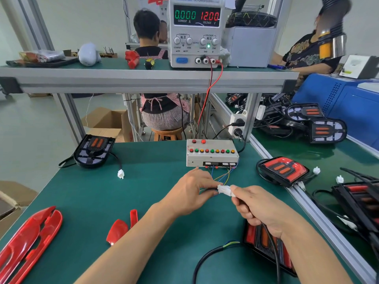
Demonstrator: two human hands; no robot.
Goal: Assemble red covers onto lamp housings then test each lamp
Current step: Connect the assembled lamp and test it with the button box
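both hands' grip: left hand [190, 191], right hand [256, 208] pinch white connector [225, 190] | counter [155, 181]: one uncovered housing [93, 150], two loose red covers [30, 242]

Assembly workshop, power supply [196, 31], test box [212, 153]
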